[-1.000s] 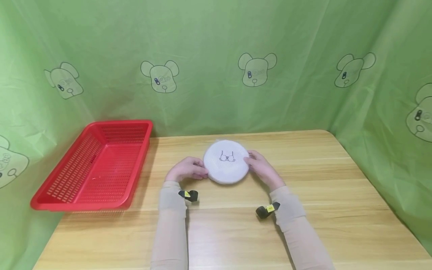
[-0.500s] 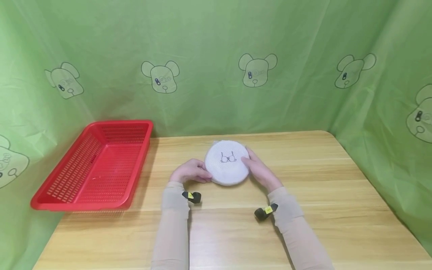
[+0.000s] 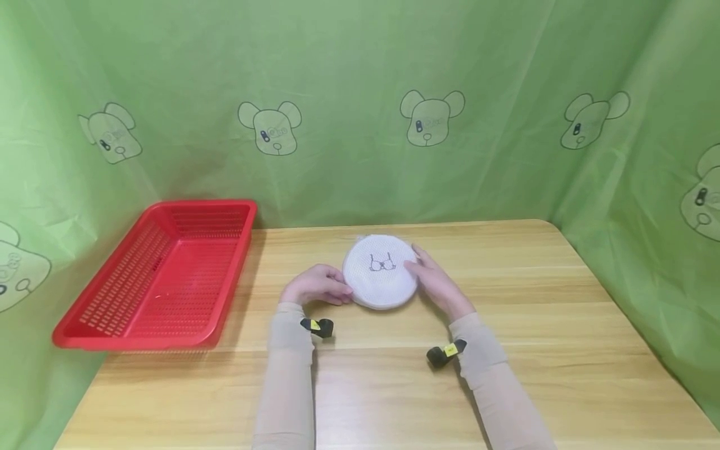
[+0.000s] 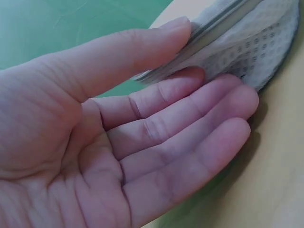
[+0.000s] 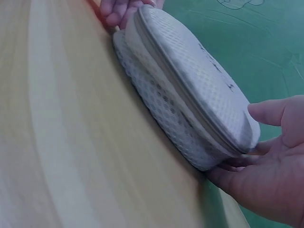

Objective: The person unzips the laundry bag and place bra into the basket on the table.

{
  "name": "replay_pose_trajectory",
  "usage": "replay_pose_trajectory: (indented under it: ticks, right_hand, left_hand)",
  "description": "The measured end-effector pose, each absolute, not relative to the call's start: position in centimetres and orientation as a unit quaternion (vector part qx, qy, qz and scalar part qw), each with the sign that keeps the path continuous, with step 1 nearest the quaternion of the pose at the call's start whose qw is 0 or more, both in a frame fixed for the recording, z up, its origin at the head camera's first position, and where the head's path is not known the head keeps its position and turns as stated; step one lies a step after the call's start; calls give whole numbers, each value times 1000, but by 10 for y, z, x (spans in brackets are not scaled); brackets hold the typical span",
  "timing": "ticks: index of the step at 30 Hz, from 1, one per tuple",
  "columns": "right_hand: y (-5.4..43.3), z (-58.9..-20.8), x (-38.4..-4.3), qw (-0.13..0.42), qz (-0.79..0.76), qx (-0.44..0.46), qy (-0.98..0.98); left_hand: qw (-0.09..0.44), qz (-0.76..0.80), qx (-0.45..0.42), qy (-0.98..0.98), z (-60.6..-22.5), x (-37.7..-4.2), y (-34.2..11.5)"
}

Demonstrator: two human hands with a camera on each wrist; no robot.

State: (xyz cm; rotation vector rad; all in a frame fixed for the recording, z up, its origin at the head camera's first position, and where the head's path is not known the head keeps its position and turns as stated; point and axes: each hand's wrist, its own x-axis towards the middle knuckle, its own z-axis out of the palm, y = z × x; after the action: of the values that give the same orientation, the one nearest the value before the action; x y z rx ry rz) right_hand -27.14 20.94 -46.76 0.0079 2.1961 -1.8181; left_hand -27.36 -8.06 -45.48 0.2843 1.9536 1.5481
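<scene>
A round white mesh laundry bag (image 3: 379, 281) with a bra drawing on its lid lies at the middle of the table in the head view. A zip (image 5: 183, 83) runs around its upper edge, and the mesh side (image 5: 164, 102) bulges below. At its left edge my left hand (image 3: 317, 284) pinches the rim, thumb (image 4: 156, 40) above and index finger beneath; the other fingers (image 4: 190, 156) stretch out loosely. On the opposite side my right hand (image 3: 444, 290) grips the bag, its thumb (image 5: 268, 112) on the lid and the fingers partly hidden underneath.
A red perforated plastic basket (image 3: 225, 306) stands at the left of the wooden table (image 3: 540, 350). Green curtains (image 3: 349, 169) with bear-head outlines hang close behind the table and along both sides.
The laundry bag and the left hand have shifted slightly to the right. Both hands keep their hold on the bag's edges; the basket stays where it was.
</scene>
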Motion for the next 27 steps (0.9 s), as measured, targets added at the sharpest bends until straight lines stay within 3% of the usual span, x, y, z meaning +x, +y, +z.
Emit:
replay_pose_trajectory:
  ticks: [4, 15, 27]
  right_hand:
    - [216, -467, -272, 151, -638, 9, 755]
    - [230, -462, -266, 154, -632, -10, 759]
    - [230, -459, -264, 178, -658, 11, 731]
  left_hand:
    - [286, 583, 97, 754, -451, -273, -89]
    - [148, 613, 16, 776, -454, -280, -74]
    - [142, 625, -10, 767, -458, -283, -62]
